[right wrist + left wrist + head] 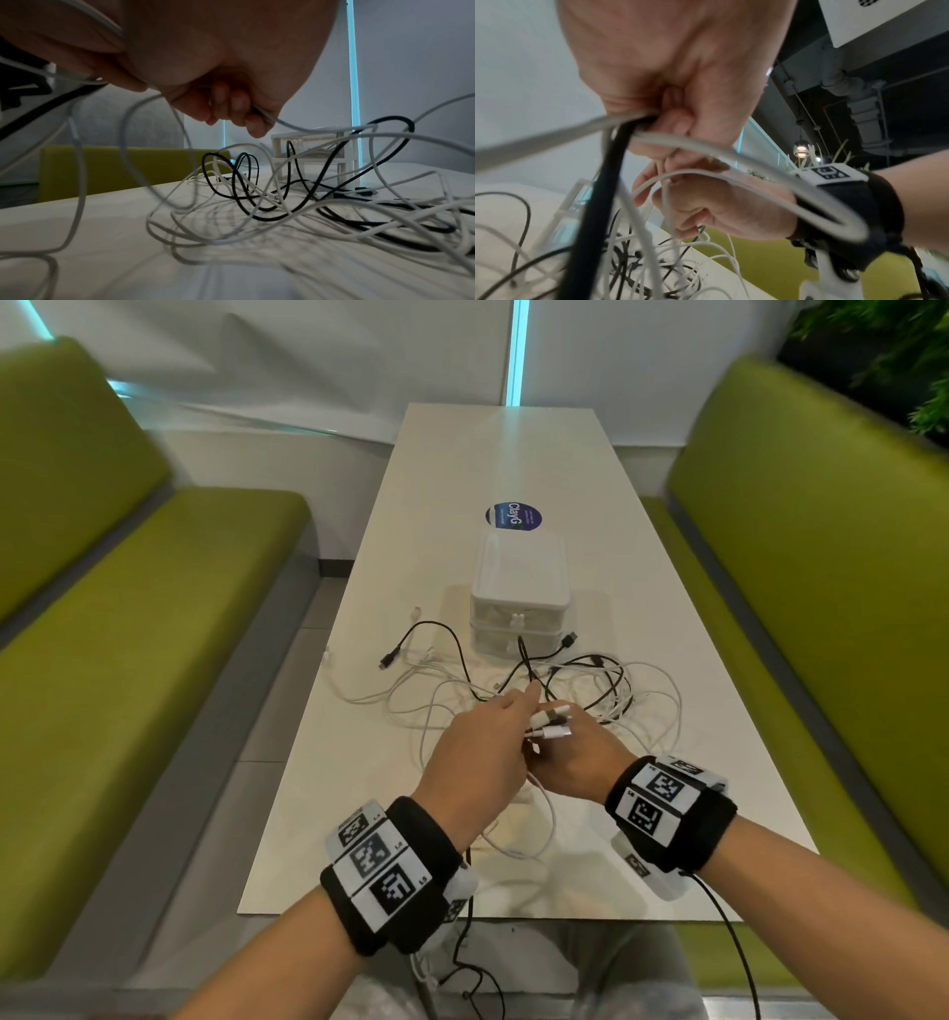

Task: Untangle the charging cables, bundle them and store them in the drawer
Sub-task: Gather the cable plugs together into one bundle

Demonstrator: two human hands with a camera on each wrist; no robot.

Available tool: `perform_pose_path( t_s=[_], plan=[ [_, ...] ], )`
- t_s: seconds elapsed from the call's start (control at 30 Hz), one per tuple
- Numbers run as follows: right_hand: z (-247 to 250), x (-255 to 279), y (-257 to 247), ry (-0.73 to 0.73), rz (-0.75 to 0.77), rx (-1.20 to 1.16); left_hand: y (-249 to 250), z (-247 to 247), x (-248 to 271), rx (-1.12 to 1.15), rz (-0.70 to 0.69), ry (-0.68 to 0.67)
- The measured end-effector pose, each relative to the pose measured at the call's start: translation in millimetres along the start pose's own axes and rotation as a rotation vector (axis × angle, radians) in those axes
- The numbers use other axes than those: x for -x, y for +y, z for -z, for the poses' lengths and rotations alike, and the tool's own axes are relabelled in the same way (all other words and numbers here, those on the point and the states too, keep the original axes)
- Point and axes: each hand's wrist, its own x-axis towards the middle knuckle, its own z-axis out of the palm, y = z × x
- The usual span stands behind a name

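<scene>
Gripping cable ends [550, 722], both hands meet above tangled cables [606, 690].

White table [667, 711] bearing a round blue sticker [512, 515] at its far half, green upholstered benches flanking left [128, 660] and right [821, 582], pale wall [308, 361] with a glowing cyan strip [517, 351], foliage [893, 351] upper right.
</scene>
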Motion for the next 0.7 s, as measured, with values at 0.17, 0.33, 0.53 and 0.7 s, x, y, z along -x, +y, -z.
perform_pose_path(
  t_s=[0.17, 0.33, 0.53, 0.7],
  plan=[
    [0.0, -8.0, 13.5, 0.032, -0.063, 0.058, -8.3, 15.6, 0.8, 0.270, 0.031, 0.185],
    [-2.7, -0.9, 38.9, 0.071, -0.102, 0.106, -25.4, 65.4, 3.4, 1.011, 0.078, 0.668],
    [0.3, -14.1, 41.7, 0.074, -0.059, 0.245, -21.5, 65.8, 3.5, 1.127, 0.104, 0.492],
    [0.5, -17.9, 27.7, 0.110, 0.038, 0.353, -11.6, 20.7, -1.2, 0.400, 0.077, 0.001]
  ],
)
